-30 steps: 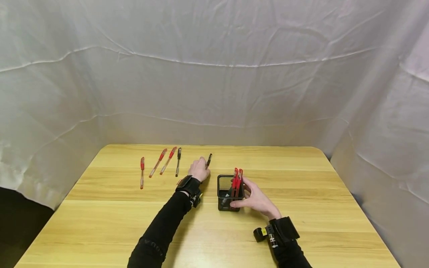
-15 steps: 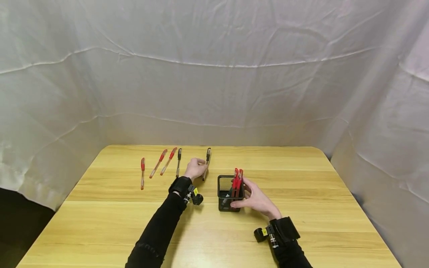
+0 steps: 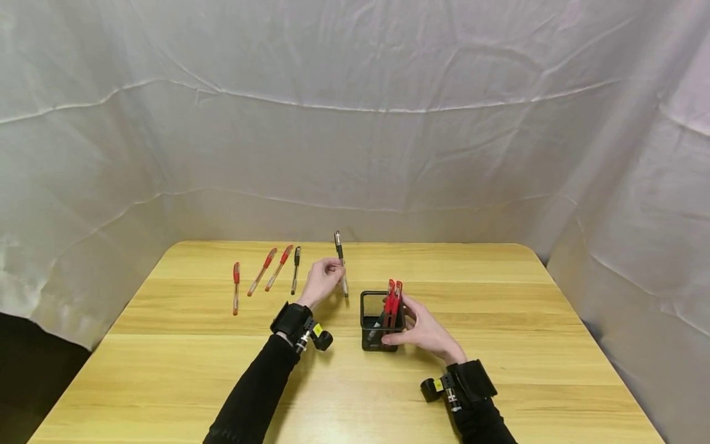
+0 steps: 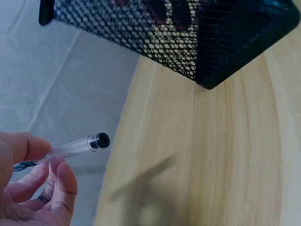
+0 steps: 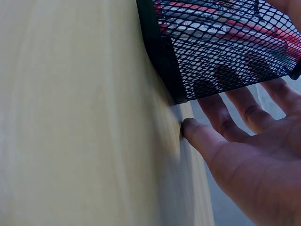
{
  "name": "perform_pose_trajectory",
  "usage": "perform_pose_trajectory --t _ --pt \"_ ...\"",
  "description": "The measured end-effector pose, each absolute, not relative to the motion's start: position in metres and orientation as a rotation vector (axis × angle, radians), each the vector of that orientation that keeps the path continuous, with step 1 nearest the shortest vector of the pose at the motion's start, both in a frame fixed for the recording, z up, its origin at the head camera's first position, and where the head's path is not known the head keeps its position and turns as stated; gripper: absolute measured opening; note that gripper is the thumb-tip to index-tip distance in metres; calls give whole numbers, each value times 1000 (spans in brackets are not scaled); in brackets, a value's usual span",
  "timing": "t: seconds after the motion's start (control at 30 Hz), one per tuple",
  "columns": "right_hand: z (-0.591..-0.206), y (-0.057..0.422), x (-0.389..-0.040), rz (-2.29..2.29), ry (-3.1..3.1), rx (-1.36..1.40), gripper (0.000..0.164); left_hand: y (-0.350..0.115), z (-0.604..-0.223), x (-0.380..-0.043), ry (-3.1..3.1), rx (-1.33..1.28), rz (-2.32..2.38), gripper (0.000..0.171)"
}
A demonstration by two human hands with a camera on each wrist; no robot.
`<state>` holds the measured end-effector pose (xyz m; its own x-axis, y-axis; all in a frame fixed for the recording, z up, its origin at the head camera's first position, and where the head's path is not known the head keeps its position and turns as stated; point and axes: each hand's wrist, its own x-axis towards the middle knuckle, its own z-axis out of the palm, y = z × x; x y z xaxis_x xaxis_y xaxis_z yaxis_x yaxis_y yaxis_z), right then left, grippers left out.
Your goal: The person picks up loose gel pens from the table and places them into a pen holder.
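Note:
My left hand (image 3: 322,280) pinches a gel pen (image 3: 339,245) with a black cap between thumb and fingers. In the head view the pen stands nearly upright over the table, left of and behind the pen holder. The left wrist view shows the clear barrel and dark end of the pen (image 4: 73,149) jutting past the fingertips. My right hand (image 3: 424,330) grips the black mesh pen holder (image 3: 370,343), thumb at the front and other fingers round the right side. Two red pens (image 3: 395,302) and a dark pen with a pale label (image 3: 375,327) lean inside it.
On the wooden table (image 3: 183,370), left of my left hand, lie a black-capped pen (image 3: 296,271) and three red pens, one of them the leftmost red pen (image 3: 236,290). A pale curtain (image 3: 355,154) hangs behind the table and along both sides.
My left hand has picked up the black-capped pen and swung it from lying on the table to nearly upright. The right hand and pen holder have stayed in place.

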<state>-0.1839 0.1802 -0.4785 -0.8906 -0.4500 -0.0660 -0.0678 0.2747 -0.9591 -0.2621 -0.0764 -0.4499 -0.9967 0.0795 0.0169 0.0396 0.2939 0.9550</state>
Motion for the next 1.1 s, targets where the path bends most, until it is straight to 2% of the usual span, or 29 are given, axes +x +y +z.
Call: perform_pose_trajectory --t 0.17,0.7,1.1 --pt "-477 180 -183 -1640 2233 -448 109 -76 -441 -254 2576 222 1839 33" --pt "-476 179 -184 -1666 2208 -438 105 -71 -401 -220 2809 502 1942 20" --pt "-476 180 -185 -1657 2211 -423 105 -69 -390 -194 2918 781 1982 11"
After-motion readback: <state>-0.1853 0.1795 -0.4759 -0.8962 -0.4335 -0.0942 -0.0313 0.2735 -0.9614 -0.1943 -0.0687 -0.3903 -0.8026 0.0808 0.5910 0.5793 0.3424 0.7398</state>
